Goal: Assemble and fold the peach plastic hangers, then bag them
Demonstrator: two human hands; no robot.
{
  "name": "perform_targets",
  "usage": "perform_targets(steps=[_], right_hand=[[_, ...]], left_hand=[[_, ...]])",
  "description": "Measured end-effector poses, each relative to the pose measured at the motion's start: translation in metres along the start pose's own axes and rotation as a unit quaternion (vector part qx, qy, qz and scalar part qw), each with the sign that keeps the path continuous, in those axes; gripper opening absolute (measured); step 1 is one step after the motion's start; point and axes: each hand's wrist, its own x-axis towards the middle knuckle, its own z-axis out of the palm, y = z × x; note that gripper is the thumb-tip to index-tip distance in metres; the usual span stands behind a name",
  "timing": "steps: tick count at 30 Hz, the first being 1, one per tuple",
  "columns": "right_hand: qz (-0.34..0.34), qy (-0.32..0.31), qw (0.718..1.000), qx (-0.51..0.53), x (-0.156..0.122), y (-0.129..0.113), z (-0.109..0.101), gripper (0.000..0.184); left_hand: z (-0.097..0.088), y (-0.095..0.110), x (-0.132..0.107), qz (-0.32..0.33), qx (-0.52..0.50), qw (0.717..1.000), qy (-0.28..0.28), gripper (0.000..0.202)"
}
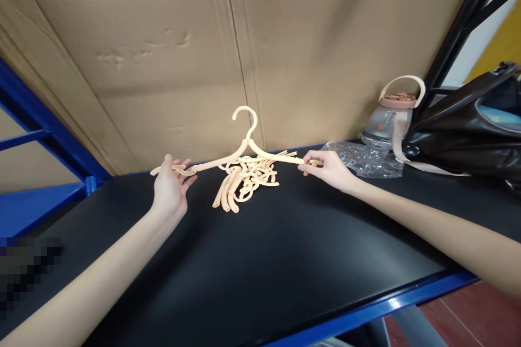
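Note:
A cream plastic hanger is held up above a black table, hook upward and arms spread. My left hand pinches the tip of its left arm. My right hand grips the tip of its right arm between thumb and fingers. Under and behind the raised hanger lies a pile of several folded cream hangers on the table.
A wall of cardboard stands behind the table. At the back right are a crumpled clear plastic bag, a clear bottle with a brown lid and strap and a black bag. Blue shelf rails edge the left side.

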Motion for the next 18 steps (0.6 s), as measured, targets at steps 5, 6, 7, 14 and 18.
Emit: perform_targets(steps=[5, 6, 7, 14, 18], right_hand=[[0.001, -0.018, 1.000, 0.006, 0.001, 0.001, 0.000, 0.021], [0.002, -0.024, 1.000, 0.003, 0.002, 0.001, -0.001, 0.021], [0.003, -0.033, 0.999, -0.003, 0.003, 0.001, -0.003, 0.021], [0.016, -0.155, 0.987, -0.037, 0.015, 0.000, -0.033, 0.024], [0.017, -0.229, 0.971, -0.069, 0.020, 0.001, -0.046, 0.024]], left_hand=[[0.000, -0.002, 0.003, -0.023, -0.022, 0.999, 0.017, 0.022], [0.000, -0.001, 0.004, -0.026, -0.027, 0.999, 0.025, 0.022], [-0.001, 0.001, 0.006, -0.029, -0.032, 0.998, 0.035, 0.023], [-0.009, 0.010, 0.030, -0.038, -0.048, 0.993, 0.102, 0.031], [-0.016, 0.012, 0.039, -0.028, -0.022, 0.995, 0.098, 0.033]])
